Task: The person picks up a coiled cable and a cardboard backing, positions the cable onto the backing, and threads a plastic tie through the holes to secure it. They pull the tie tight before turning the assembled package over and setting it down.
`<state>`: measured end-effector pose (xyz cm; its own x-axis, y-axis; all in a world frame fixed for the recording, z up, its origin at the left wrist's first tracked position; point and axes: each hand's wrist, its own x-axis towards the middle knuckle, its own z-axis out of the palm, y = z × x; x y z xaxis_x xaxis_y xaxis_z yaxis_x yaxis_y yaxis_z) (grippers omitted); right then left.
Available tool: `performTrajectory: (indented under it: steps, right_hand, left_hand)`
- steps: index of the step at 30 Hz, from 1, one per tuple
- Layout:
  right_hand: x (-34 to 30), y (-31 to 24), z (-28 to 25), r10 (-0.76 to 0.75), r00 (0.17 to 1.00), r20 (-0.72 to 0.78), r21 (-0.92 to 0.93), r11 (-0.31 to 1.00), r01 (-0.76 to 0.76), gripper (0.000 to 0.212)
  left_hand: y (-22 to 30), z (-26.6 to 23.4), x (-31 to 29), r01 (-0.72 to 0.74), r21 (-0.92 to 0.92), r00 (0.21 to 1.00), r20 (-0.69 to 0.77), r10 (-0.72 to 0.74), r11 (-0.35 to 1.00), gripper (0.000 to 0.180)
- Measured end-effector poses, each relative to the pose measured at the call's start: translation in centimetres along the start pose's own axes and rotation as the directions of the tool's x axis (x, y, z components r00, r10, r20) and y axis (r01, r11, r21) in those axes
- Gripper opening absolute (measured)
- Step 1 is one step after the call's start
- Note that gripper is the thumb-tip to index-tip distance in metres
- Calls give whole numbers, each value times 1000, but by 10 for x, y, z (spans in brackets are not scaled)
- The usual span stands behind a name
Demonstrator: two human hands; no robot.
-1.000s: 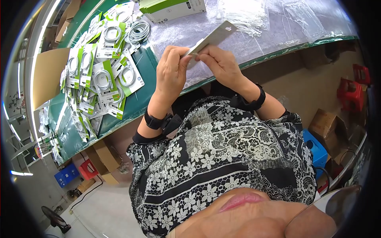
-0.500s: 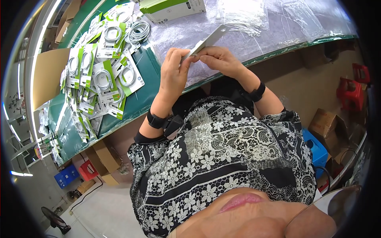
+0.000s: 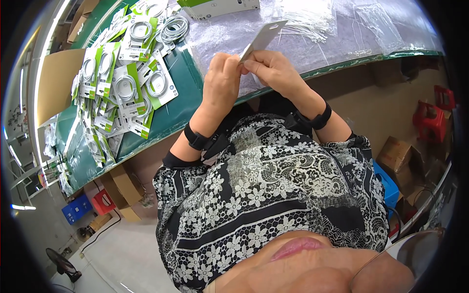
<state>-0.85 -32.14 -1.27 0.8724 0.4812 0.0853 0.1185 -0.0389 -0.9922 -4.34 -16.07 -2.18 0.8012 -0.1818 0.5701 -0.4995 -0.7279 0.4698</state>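
I see the right hand (image 3: pixel 276 72) pinching the card (image 3: pixel 265 37); left hand (image 3: pixel 222 80) curled on its lower end, thumb hidden. Card's tilted above the surface (image 3: pixel 186 80), lower end covered, face too angled to make out. Box (image 3: pixel 225 10) cut off up top; packs (image 3: pixel 125 87) overlap, can't count.
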Motion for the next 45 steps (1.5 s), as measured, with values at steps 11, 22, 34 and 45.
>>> performTrajectory:
  steps: [11, 22, 34, 45]
  right_hand:
    - [3, 11, -6, 129, 991, 28, 24, 991, -130, 23]
    - [11, 29, -41, 12, 1000, -15, 604, 797, -1, 33]
    - [26, 29, -44, -127, 987, -102, -247, 964, 99, 37]
    - [2, 4, 5, -532, 846, 45, -723, 566, 395, 30]
  left_hand:
    - [-1, -16, 14, -59, 116, 997, -41, 64, 991, 17]
    - [-8, -45, -17, 100, -131, 981, -150, -119, 986, 28]
    - [-21, -7, -15, 489, -869, 791, 406, -457, 75, 39]
    - [-8, 22, -23, 353, -923, 830, 232, -507, 155, 32]
